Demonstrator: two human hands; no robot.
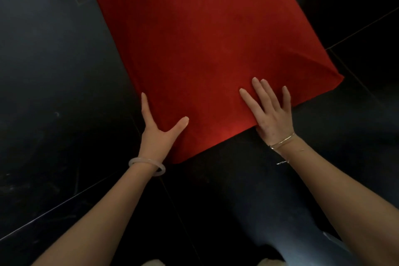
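- At the near edge of the cloth (205,39), the right hand (273,119) lies flat on top, with its fingers (259,93) straight and fanned and the heel of the palm over the hem. Its grip is fully open and has hold of nothing. It only presses down, most likely to pin this side while the fabric is smoothed or lined up.
- At the near left corner, the left hand (156,136) straddles the side edge. Its thumb (180,124) rests on the cloth and its forefinger (144,106) runs straight along the edge on the floor side.
- That grip is open too, a wide V with nothing pinched in view. The other fingers are hidden, so I cannot tell whether any tuck under the fabric. The V looks meant to guide or square the edge rather than lift it.
- The cloth is red and lies spread on the floor (54,71). It runs away from the person at a slant and its far end leaves the frame. Faint creases run toward the near right corner (336,77), which suggests a pull from the pressing palm.
- The floor is dark tile, and the cloth sits askew to the joints.
- A pale bangle (146,166) is on the left wrist and a thin bracelet (281,141) on the right. Both are off the fabric.
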